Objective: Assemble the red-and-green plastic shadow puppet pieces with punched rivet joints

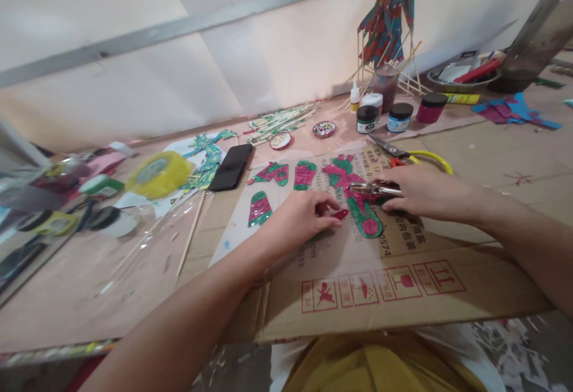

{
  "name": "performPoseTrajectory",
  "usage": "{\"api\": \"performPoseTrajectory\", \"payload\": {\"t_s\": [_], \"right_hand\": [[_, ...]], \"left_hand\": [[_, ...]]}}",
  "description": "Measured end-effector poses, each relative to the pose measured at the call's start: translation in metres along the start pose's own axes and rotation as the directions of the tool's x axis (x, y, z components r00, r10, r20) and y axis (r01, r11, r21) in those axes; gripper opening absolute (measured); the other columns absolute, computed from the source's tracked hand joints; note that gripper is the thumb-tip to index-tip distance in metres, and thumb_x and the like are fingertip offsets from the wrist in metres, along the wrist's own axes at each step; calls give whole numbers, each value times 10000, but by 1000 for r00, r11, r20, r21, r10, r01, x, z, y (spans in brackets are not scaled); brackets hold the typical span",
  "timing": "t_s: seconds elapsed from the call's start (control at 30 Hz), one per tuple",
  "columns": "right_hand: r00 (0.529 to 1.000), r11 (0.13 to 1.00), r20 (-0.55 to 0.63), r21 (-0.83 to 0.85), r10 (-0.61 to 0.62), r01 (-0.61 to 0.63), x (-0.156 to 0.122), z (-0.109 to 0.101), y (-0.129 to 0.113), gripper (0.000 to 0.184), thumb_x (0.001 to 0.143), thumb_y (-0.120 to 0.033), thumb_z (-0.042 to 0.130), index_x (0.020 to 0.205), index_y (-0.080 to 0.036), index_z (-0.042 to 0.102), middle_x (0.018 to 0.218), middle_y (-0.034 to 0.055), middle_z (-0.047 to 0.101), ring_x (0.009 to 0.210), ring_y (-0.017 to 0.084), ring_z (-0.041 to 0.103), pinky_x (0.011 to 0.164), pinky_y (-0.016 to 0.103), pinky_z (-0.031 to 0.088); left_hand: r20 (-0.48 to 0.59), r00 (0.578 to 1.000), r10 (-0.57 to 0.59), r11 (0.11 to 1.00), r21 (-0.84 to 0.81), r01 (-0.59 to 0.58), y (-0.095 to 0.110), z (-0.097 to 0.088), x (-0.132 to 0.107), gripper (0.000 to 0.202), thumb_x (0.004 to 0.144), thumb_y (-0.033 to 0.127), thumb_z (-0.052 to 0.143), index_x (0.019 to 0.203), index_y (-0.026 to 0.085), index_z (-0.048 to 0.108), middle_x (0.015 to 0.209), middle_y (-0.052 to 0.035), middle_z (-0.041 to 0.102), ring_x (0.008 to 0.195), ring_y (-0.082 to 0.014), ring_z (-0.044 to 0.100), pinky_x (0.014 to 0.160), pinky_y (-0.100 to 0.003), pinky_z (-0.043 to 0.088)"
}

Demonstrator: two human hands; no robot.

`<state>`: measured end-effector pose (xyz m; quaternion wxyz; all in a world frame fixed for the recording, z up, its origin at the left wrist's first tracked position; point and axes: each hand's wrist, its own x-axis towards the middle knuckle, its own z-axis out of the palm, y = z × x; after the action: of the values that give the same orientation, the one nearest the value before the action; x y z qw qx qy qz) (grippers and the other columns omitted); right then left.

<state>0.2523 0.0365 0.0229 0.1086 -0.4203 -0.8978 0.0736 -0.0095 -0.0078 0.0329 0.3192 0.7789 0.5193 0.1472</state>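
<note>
My right hand (421, 192) is closed round the handles of a silver hole punch (370, 189), whose jaws lie over a pink and green painted cutout figure (344, 171). Pinched between the fingers of my left hand (307, 216) is a small painted cutout piece (341, 214), its dark pink tip showing and the rest mostly hidden. Several more pink and green cutouts (260, 208) lie left of the figure on a translucent sheet (237, 234). Yellow-handled scissors (409, 155) rest just beyond my right hand.
Cardboard (447, 249) lies under the work. A black phone (231, 167), a yellow tape roll (159, 174) and paint jars (107, 221) are at left. More paint jars (400, 117), small dishes of beads (323, 129) and a stick frame with a painted puppet (389, 16) stand behind.
</note>
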Motion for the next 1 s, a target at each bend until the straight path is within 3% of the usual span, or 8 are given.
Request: {"api": "performPoseTrajectory", "payload": {"t_s": [0.17,0.33,0.43,0.53,0.63,0.73,0.9,1.0], "right_hand": [[979,988,137,14,152,-156,0,0,-9,424,705,-214,774,1117,-202,674,970,109,765,827,298,715,624,333,488],[944,958,167,-3,284,-288,1,-11,-22,546,694,-175,720,1226,-180,598,913,87,754,787,264,710,612,308,482],[928,935,165,63,335,-349,3,-16,-22,599,681,-172,707,1261,-192,560,1006,85,756,875,269,712,675,313,507],[921,880,116,271,373,-390,5,-18,-19,591,681,-222,731,1241,-216,540,1065,75,753,939,272,710,735,327,530],[937,763,87,557,339,-328,7,-15,-26,532,724,-279,724,1211,-232,515,1026,57,752,916,251,714,720,324,550],[955,663,66,706,288,-249,9,-7,-42,512,727,-243,715,1191,-245,497,972,37,744,879,235,713,699,319,554],[968,660,41,724,249,-201,9,3,-59,466,763,-236,699,1187,-237,506,981,37,723,879,227,701,731,334,546],[966,674,-80,730,247,-112,8,4,-53,409,828,-333,684,1175,-246,484,993,41,700,923,233,686,773,353,545]], "left_hand": [[28,998,56,995,82,-58,-4,4,0,191,731,322,820,877,213,761,728,0,701,634,-138,596,587,-250,414],[-116,987,115,990,89,-105,-1,4,1,240,738,363,826,895,194,760,839,-38,718,709,-149,611,673,-278,468],[-196,977,84,996,-24,-90,3,4,1,181,780,351,784,875,201,751,837,-32,728,740,-153,625,703,-285,489],[-199,980,-25,962,-271,-31,9,8,1,189,807,356,742,883,184,728,854,-39,743,756,-158,651,707,-287,515],[-141,987,-71,837,-546,-18,14,14,2,239,808,358,730,950,168,705,945,-67,755,819,-170,690,742,-299,549],[-158,983,-91,745,-666,-38,17,19,5,306,769,370,768,972,157,685,998,-88,753,884,-188,702,748,-298,561],[-228,967,-113,722,-687,-78,19,20,8,193,798,337,725,864,159,687,809,-29,724,677,-125,638,602,-231,512],[-284,951,-122,731,-673,-107,20,16,6,153,833,315,680,803,165,675,703,0,679,617,-102,595,576,-211,481]]}}
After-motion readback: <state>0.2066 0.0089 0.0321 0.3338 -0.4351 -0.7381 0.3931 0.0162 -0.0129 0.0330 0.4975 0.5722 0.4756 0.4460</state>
